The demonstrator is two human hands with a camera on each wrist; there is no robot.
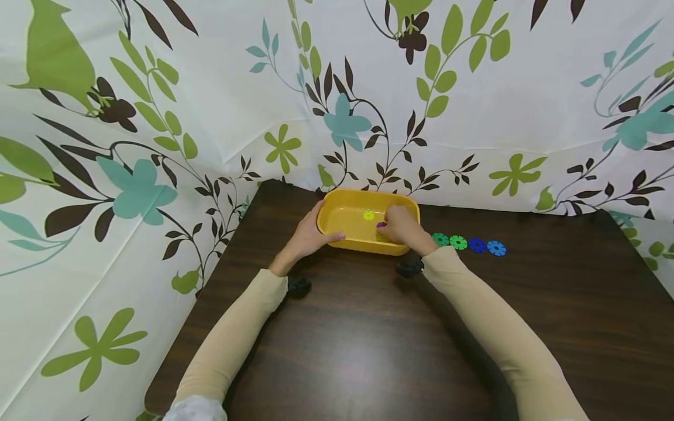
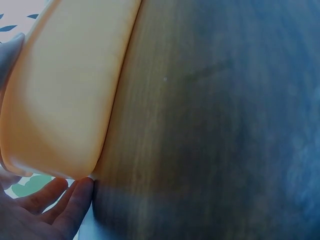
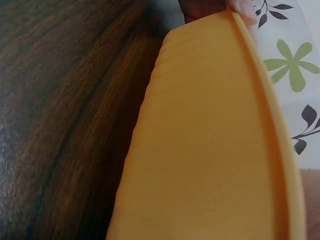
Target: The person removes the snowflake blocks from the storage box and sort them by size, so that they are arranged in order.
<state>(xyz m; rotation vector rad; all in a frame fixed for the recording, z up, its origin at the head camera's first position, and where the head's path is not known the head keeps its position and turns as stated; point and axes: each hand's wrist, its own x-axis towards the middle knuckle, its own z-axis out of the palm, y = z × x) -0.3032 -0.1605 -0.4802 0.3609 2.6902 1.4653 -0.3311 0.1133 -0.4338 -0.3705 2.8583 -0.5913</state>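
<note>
A yellow plastic tub [image 1: 363, 245] stands near the table's far edge. My left hand [image 1: 308, 234] grips its left end, thumb over the near rim; in the left wrist view the fingers [image 2: 75, 207] curl against the tub's end. Inside the tub, my right hand [image 1: 402, 225] has curled fingers that seem to pinch a purple notched disc [image 1: 381, 224], mostly covered by them. A yellow-green notched disc [image 1: 368, 216] lies on the tub's floor to the left. From the right wrist the tub's outer wall [image 3: 210, 125] hides the right fingers.
Right of the tub, a row of notched discs lies on the dark wooden table [image 1: 337, 333]: a teal-green disc [image 1: 440, 239], a bright green disc [image 1: 458, 242], a dark blue disc [image 1: 477, 245] and a light blue disc [image 1: 497, 248]. A patterned cloth [image 1: 210, 105] hangs behind.
</note>
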